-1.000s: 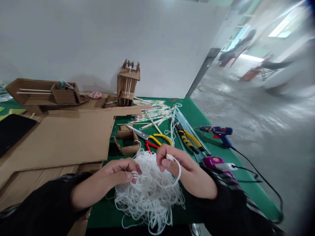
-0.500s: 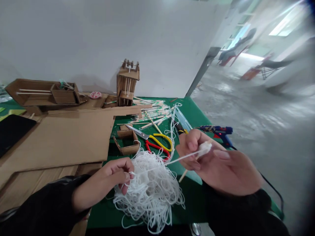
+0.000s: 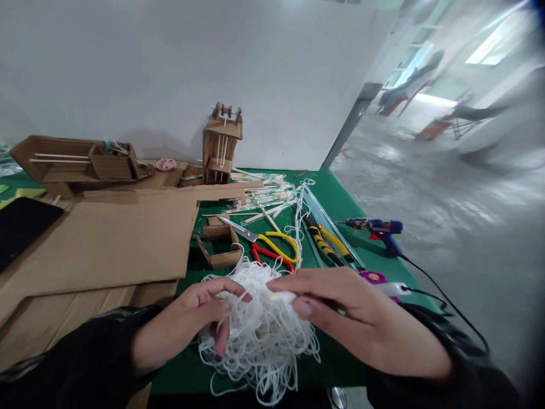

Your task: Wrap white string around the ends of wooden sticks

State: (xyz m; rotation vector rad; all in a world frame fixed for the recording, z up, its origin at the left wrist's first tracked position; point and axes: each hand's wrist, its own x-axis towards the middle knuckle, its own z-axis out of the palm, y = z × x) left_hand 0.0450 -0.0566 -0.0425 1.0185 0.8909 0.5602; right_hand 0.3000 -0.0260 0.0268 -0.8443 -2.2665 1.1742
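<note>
Cord (image 3: 259, 352), thin, white, tangled on the green bench (image 3: 340, 199), has the left grip (image 3: 193, 312) at nine o'clock, fingers parted among strands; the right grip (image 3: 353, 309), at three, pinches a white wad (image 3: 284, 296).

There are 2 hands (image 3: 193, 312) (image 3: 353, 309), 1 string heap (image 3: 266, 349) and 1 glue gun (image 3: 385, 228)

No lettering can be read. The green print on the stick wrappers (image 3: 272, 196), the pattern on the red-and-white disc (image 3: 166, 164) and the yellowish mark on the purple block (image 3: 368, 276) are too small to make out.
</note>
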